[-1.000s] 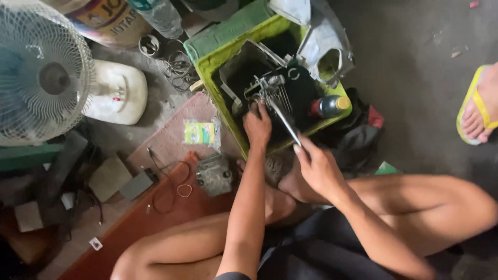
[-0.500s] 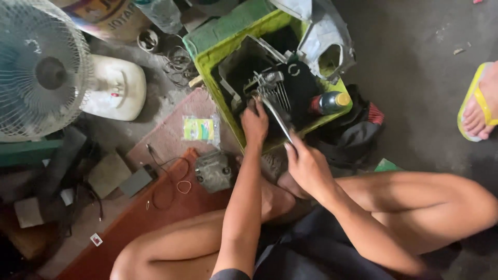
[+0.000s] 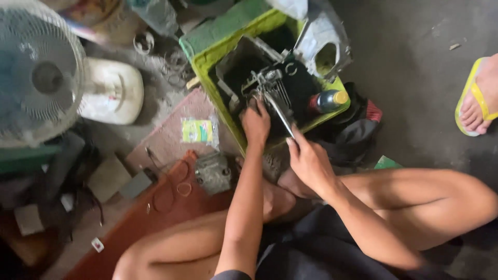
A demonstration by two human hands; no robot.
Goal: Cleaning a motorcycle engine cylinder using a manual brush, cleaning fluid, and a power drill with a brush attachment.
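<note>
A greasy finned metal engine part (image 3: 270, 85) sits in a yellow-green plastic tray (image 3: 220, 59) on the floor. My left hand (image 3: 256, 124) grips the near side of that part over the tray's edge. In my right hand (image 3: 307, 162) is a long thin metal tool (image 3: 280, 114), its tip reaching up to the part. A dark bottle with a yellow cap (image 3: 327, 100) lies in the tray to the right. My bare knees frame the lower view.
A white electric fan (image 3: 44, 78) stands at the left. A small grey metal cover (image 3: 212, 172), a green packet (image 3: 197, 130) and rubber rings lie on a reddish board (image 3: 155, 218). A grey housing (image 3: 324, 44) leans behind the tray. Another person's foot in a yellow sandal (image 3: 480, 96) is at right.
The view has shifted slightly. My right hand has slid a little left along the tool toward the tray; my left hand stays on the engine part.
</note>
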